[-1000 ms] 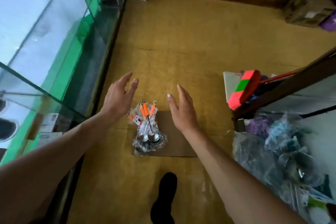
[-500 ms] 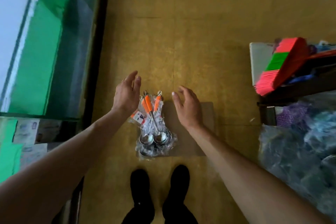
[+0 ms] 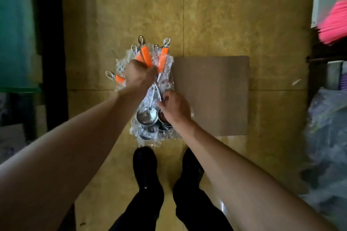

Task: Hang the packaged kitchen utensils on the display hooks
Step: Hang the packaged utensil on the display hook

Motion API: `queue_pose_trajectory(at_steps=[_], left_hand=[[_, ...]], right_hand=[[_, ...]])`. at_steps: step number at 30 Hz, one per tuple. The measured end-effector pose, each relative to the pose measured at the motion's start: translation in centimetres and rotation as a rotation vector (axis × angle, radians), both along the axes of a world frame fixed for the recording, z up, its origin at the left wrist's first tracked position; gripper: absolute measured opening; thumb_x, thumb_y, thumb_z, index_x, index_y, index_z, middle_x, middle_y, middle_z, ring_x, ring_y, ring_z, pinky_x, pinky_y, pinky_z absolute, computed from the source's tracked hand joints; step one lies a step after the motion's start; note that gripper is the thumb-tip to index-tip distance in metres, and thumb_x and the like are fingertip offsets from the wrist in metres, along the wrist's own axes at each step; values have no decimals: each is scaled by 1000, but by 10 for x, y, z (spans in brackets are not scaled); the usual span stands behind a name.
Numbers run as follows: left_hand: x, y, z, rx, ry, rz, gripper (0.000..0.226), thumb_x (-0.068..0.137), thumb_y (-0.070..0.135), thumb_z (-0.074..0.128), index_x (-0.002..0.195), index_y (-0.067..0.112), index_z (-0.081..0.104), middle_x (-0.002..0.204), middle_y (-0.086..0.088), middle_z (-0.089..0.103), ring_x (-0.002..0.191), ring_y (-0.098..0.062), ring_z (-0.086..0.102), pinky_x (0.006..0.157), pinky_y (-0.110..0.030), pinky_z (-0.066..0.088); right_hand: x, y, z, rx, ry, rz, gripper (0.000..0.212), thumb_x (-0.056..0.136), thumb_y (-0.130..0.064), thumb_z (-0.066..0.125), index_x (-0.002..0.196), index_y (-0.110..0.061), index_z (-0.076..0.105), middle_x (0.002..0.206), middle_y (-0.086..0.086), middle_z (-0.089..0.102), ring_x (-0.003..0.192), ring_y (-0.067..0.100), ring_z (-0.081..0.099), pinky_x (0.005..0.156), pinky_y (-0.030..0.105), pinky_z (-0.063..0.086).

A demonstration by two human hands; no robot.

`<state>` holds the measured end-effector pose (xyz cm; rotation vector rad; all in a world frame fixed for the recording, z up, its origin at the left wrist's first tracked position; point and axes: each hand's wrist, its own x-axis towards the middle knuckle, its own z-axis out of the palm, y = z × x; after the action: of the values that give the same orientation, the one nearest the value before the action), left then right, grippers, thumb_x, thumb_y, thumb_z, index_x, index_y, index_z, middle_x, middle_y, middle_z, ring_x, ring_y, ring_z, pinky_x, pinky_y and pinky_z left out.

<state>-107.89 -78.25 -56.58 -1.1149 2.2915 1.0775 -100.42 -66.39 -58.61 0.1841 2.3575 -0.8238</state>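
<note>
- Head view: the packs of ladles (image 3: 148, 116) sat in a loose pile on the floor (image 3: 216, 15). They were right at the left edge of a flat piece of cardboard (image 3: 212, 95) and just ahead of the person's shoes (image 3: 145, 167).
- The left hand (image 3: 139, 78) was curled tight round the orange handles near the top of the pile, with a few handles and metal loops fanning out past the knuckles.
- The right hand (image 3: 175, 108) was lower down, fingers pinched on the thin metal stems just above the bowls.
- Handling-wise, I'd guess the steel bowls made the bottom end the heavy one. The clear wrap looked crinkly and slippery, so the packs could slide apart if lifted as one bunch.
- The best grip was probably the stiff handles through the wrap, which keeps the loops free for hanging.
- No hooks were in view, just a pink broom (image 3: 334, 26) and some plastic bags (image 3: 328, 127) off to the right.
</note>
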Motion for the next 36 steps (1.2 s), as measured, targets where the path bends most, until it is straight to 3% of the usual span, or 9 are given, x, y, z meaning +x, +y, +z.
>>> queue_pose_trajectory(at_steps=[5, 11, 15, 17, 23, 26, 29, 33, 36], left_hand=[[-7, -2, 0, -13, -50, -77, 16, 75, 33, 76, 76, 18, 73, 62, 1, 61, 57, -14, 57, 48, -25, 37], [-10, -3, 0, -63, -131, -160, 21, 78, 34, 70, 71, 15, 65, 67, -4, 60, 68, -24, 60, 59, -26, 39], [-8, -7, 20, 25, -56, -111, 27, 82, 32, 63, 65, 12, 66, 56, -4, 56, 52, -19, 53, 51, -27, 41], [-8, -11, 37, 173, 18, -8, 22, 78, 30, 66, 65, 14, 66, 64, -11, 66, 59, -23, 60, 62, -34, 50], [-37, -8, 143, 608, 157, 122, 30, 92, 9, 67, 120, 5, 57, 90, -11, 73, 71, -24, 72, 72, -37, 60], [-66, 2, 205, 727, 157, 16, 17, 101, 16, 55, 116, 11, 60, 110, -15, 72, 87, -30, 74, 78, -41, 61], [-96, 15, 266, 783, 157, -67, 15, 103, 19, 51, 113, 12, 59, 118, -13, 71, 96, -29, 73, 70, -35, 59], [-131, 45, 344, 711, 213, -166, 23, 98, 20, 61, 116, 5, 63, 109, -13, 73, 96, -28, 73, 78, -42, 61], [-155, 77, 398, 630, 228, -284, 24, 85, 24, 77, 102, 9, 68, 89, -4, 70, 80, -18, 70, 68, -31, 60]], right_hand=[[2, -10, -8, 101, 45, -7, 18, 88, -33, 70, 91, -17, 63, 91, 3, 71, 85, 25, 68, 75, 38, 56], [-2, -13, -9, 106, 62, 9, 14, 89, -29, 65, 85, -17, 61, 89, 3, 68, 83, 24, 65, 71, 31, 49], [5, -10, 11, -30, 161, -66, 19, 86, -18, 65, 74, -19, 50, 72, 0, 57, 68, 23, 56, 63, 32, 43], [5, -6, 22, -189, 112, -198, 16, 87, -13, 67, 78, -16, 53, 73, -2, 57, 69, 21, 56, 65, 34, 44], [-26, 6, 105, -621, -6, -463, 20, 85, -3, 72, 85, -21, 63, 78, 0, 66, 74, 17, 61, 72, 36, 52], [-50, 20, 166, -728, -25, -521, 13, 86, -3, 71, 90, -13, 65, 79, 0, 67, 70, 7, 62, 69, 22, 50], [-73, 37, 224, -779, 19, -552, 11, 87, -6, 72, 90, -15, 67, 83, 5, 71, 75, 9, 65, 76, 29, 52], [-100, 62, 303, -929, 24, -583, 11, 93, -9, 65, 97, -17, 70, 83, 8, 70, 77, 14, 65, 80, 26, 51], [-111, 76, 351, -1096, -84, -616, 18, 98, -15, 57, 110, -19, 70, 87, 8, 72, 85, 12, 66, 81, 19, 48]])
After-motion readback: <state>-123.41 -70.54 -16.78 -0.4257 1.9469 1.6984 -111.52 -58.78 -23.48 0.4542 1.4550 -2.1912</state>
